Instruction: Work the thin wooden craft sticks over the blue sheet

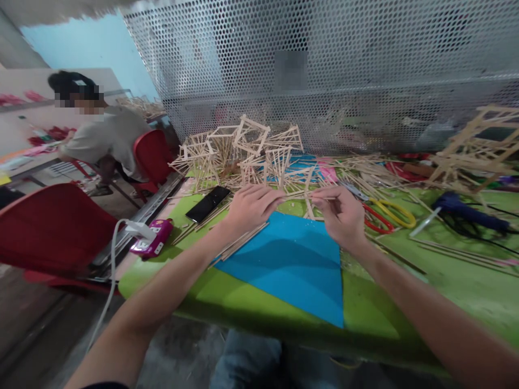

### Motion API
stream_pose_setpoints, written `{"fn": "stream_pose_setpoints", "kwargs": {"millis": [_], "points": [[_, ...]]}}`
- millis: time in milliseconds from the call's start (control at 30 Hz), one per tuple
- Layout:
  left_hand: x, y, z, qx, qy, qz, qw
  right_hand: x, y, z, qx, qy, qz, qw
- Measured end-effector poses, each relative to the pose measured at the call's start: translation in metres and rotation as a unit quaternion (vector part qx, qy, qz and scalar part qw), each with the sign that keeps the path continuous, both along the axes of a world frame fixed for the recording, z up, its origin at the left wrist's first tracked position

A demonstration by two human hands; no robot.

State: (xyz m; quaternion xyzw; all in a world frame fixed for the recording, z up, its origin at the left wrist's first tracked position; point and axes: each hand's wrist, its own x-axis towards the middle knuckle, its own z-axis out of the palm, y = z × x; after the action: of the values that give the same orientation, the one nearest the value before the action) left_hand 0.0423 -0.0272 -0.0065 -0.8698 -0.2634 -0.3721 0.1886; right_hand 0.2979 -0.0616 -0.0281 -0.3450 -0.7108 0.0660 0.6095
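"On the left part of the table, which work looks finished to you?"

"From my distant seat, I see a heap of stick frames, already joined. Loose sticks lie nearer, still unassembled."

"And the fingers?"

"The left hand has its fingers close together; whether they grip something, I cannot tell. The right hand pinches a thin stick near the far edge of the blue sheet."

"What is farther right?"

"I see a glue gun, with more frames behind it. I judge many frames are made, but the stick in hand seems not joined yet"
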Motion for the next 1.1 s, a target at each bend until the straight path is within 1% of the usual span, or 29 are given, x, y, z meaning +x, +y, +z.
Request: {"fn": "stream_pose_setpoints", "kwargs": {"millis": [133,200,367,500,600,733,833,933,1100], "points": [[0.003,-0.001,-0.007,0.008,0.011,0.037,0.999,0.004,-0.002,0.008,0.0,-0.072,-0.021,0.997],[0.004,-0.002,-0.008,0.014,0.009,0.043,0.999,0.005,-0.003,0.012,0.008,-0.104,-0.022,0.994],[0.003,-0.005,-0.009,0.005,0.007,0.047,0.999,0.005,-0.003,0.015,0.039,-0.115,0.0,0.993],[0.003,-0.007,-0.01,0.023,0.022,0.046,0.998,0.004,-0.002,0.014,0.042,-0.131,0.001,0.99],[0.005,-0.012,-0.008,0.034,0.034,0.041,0.998,0.003,-0.003,0.011,0.049,-0.157,0.012,0.986],[0.008,-0.016,-0.005,0.049,0.037,0.032,0.998,0.001,-0.006,0.01,0.044,-0.167,0.023,0.985],[0.005,-0.015,-0.003,0.065,0.028,0.023,0.997,0.003,-0.007,0.012,0.045,-0.178,0.011,0.983],[0.001,-0.011,0.0,0.081,0.02,0.011,0.996,0.007,-0.004,0.016,0.062,-0.184,0.002,0.981],[-0.002,-0.008,0.005,0.078,0.025,0.013,0.997,0.012,0.0,0.02,0.082,-0.207,-0.006,0.975]]}}
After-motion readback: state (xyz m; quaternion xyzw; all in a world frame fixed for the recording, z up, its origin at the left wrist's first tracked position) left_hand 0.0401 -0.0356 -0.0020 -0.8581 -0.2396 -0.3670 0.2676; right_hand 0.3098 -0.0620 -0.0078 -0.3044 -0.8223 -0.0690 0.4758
